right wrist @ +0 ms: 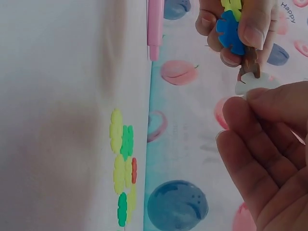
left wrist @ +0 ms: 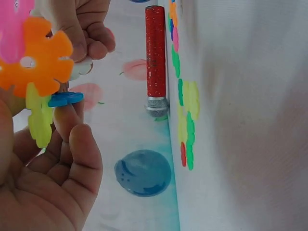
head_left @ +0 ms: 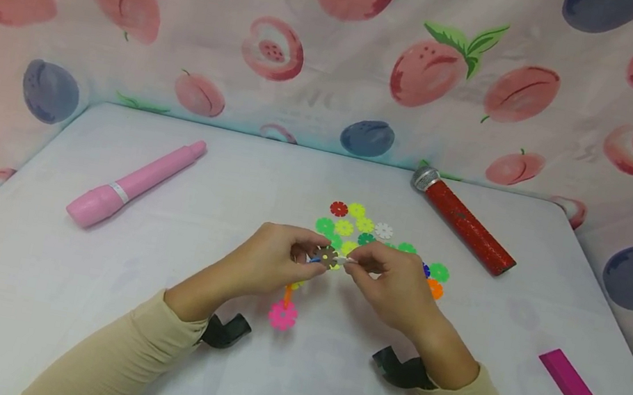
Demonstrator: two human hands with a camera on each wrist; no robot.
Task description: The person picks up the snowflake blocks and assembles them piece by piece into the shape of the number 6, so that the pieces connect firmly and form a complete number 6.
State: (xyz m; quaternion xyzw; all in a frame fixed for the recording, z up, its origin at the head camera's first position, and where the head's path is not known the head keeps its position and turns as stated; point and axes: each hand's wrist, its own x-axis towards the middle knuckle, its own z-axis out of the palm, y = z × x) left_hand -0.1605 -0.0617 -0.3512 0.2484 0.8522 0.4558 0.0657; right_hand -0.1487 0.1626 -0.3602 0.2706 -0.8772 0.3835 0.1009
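My left hand [head_left: 274, 257] holds a chain of joined flower-shaped plastic discs. Pink [head_left: 283, 316], orange [left wrist: 50, 57], yellow [left wrist: 39, 115], blue [right wrist: 231, 32] and brown [head_left: 326, 256] discs show in it, and the pink end hangs down below the hand. My right hand [head_left: 393, 285] pinches a white disc [right wrist: 257, 84] between thumb and index finger. The white disc's edge meets the brown disc; how deeply they are slotted together I cannot tell. Behind the hands lie several loose discs, among them a red one [head_left: 339, 209] and a green one [head_left: 439, 272].
A pink microphone [head_left: 134, 183] lies at the left of the white table [head_left: 269, 175]. At the back right lies a red glittery microphone [head_left: 467, 224]. A magenta block [head_left: 566, 376] rests at the right. Black curved pieces [head_left: 226, 331] sit at both wrists. Fruit-printed cloth surrounds the table.
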